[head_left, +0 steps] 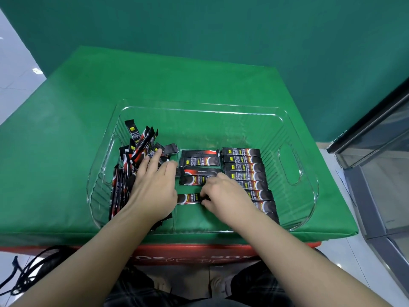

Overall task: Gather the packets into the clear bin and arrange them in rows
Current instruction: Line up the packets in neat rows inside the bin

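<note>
Clear bin on green cloth, packets inside.
Neat right row, loose left heap under flat-fingered left hand; right hand pinching middle packet.

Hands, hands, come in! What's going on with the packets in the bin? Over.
Left hand flat on loose pile. Right hand pinching one packet, middle row. Right row neat in bin. Nothing in the way.
</note>
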Demonstrator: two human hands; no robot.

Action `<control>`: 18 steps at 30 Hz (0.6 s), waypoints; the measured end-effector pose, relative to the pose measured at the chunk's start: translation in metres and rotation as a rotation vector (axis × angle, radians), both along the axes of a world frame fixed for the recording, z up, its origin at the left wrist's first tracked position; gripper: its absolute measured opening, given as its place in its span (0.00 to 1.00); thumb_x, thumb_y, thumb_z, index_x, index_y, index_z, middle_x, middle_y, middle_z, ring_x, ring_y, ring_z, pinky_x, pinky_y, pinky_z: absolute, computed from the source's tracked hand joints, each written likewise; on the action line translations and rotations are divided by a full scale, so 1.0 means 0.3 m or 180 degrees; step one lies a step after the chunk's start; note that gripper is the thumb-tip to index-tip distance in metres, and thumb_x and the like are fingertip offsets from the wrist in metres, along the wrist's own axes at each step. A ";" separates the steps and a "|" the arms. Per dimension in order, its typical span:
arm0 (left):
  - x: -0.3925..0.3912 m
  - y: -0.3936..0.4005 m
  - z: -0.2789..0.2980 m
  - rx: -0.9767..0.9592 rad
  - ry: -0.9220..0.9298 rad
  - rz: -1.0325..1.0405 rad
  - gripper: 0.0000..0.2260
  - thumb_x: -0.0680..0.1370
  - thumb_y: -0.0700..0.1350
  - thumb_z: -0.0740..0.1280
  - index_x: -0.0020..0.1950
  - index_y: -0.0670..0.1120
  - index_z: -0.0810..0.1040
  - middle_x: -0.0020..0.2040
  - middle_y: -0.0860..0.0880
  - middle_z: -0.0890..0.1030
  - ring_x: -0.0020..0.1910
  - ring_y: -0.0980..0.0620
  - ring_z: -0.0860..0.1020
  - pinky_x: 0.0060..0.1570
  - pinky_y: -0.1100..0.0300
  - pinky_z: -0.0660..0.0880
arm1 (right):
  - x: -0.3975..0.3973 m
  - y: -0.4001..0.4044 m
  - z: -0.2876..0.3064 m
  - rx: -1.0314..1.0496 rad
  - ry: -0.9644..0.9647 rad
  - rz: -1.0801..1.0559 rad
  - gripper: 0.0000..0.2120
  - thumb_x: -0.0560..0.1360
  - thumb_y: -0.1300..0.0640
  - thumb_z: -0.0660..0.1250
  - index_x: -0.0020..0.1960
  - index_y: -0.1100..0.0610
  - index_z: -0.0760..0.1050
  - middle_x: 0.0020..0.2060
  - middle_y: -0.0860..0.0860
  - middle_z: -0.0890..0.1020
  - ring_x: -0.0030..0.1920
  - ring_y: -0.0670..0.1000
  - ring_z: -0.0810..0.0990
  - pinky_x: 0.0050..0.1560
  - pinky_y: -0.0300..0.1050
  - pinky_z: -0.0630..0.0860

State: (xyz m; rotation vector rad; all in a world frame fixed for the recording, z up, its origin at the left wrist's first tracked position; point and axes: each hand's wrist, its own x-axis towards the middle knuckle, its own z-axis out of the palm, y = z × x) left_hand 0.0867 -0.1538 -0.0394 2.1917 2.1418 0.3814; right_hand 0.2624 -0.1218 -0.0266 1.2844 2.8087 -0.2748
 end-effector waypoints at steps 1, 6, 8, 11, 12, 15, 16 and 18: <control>-0.001 0.000 -0.001 -0.0005 -0.0019 -0.0005 0.21 0.74 0.36 0.60 0.68 0.41 0.67 0.68 0.45 0.72 0.77 0.43 0.49 0.74 0.47 0.43 | 0.000 0.002 -0.002 0.0050 -0.0006 -0.0041 0.11 0.78 0.53 0.63 0.56 0.56 0.78 0.52 0.51 0.79 0.55 0.53 0.70 0.55 0.47 0.70; -0.004 0.003 -0.009 0.0010 -0.0017 0.0002 0.21 0.72 0.35 0.62 0.66 0.40 0.69 0.67 0.44 0.74 0.77 0.42 0.52 0.73 0.46 0.45 | -0.006 0.004 -0.009 0.0305 0.0051 -0.0177 0.10 0.75 0.61 0.64 0.55 0.58 0.79 0.51 0.53 0.79 0.55 0.55 0.72 0.52 0.47 0.70; -0.003 0.003 -0.011 -0.0003 0.0007 0.0001 0.22 0.72 0.35 0.62 0.66 0.40 0.70 0.67 0.45 0.74 0.77 0.43 0.52 0.73 0.47 0.45 | -0.013 0.005 -0.012 0.0375 0.0194 -0.0152 0.09 0.74 0.61 0.66 0.53 0.59 0.80 0.49 0.54 0.79 0.54 0.56 0.73 0.51 0.49 0.72; -0.002 0.003 -0.013 -0.0010 0.0036 -0.0012 0.22 0.72 0.36 0.62 0.67 0.40 0.69 0.67 0.45 0.73 0.77 0.43 0.51 0.73 0.48 0.43 | -0.025 0.011 -0.014 0.0159 0.0196 0.0023 0.11 0.76 0.57 0.65 0.56 0.58 0.78 0.51 0.54 0.78 0.55 0.56 0.71 0.54 0.52 0.73; -0.002 0.003 -0.013 -0.0010 0.0026 -0.0009 0.22 0.72 0.36 0.62 0.67 0.40 0.69 0.67 0.45 0.73 0.77 0.43 0.51 0.73 0.48 0.43 | -0.027 0.013 -0.016 0.0093 0.0113 0.0052 0.11 0.76 0.57 0.64 0.57 0.58 0.78 0.52 0.53 0.78 0.56 0.56 0.71 0.55 0.52 0.72; 0.001 0.002 -0.010 -0.0034 -0.0011 0.0025 0.24 0.72 0.36 0.63 0.68 0.40 0.68 0.67 0.45 0.73 0.77 0.43 0.51 0.73 0.49 0.43 | -0.025 0.022 -0.019 0.0084 0.0026 -0.0095 0.12 0.77 0.58 0.61 0.58 0.58 0.77 0.53 0.53 0.77 0.57 0.55 0.70 0.55 0.50 0.71; 0.003 0.002 -0.006 -0.0043 -0.0032 0.0043 0.24 0.72 0.36 0.63 0.69 0.40 0.67 0.68 0.45 0.73 0.77 0.44 0.51 0.73 0.49 0.42 | -0.025 0.024 -0.018 0.0075 0.0044 -0.0162 0.12 0.77 0.57 0.62 0.58 0.58 0.77 0.53 0.54 0.77 0.57 0.56 0.71 0.54 0.50 0.71; 0.006 0.005 -0.001 -0.0044 -0.0080 0.0078 0.27 0.72 0.37 0.62 0.71 0.40 0.64 0.70 0.46 0.70 0.77 0.46 0.49 0.73 0.51 0.41 | -0.032 0.029 -0.008 0.0023 0.0201 -0.0237 0.12 0.77 0.55 0.63 0.58 0.57 0.77 0.53 0.53 0.78 0.58 0.55 0.71 0.55 0.50 0.71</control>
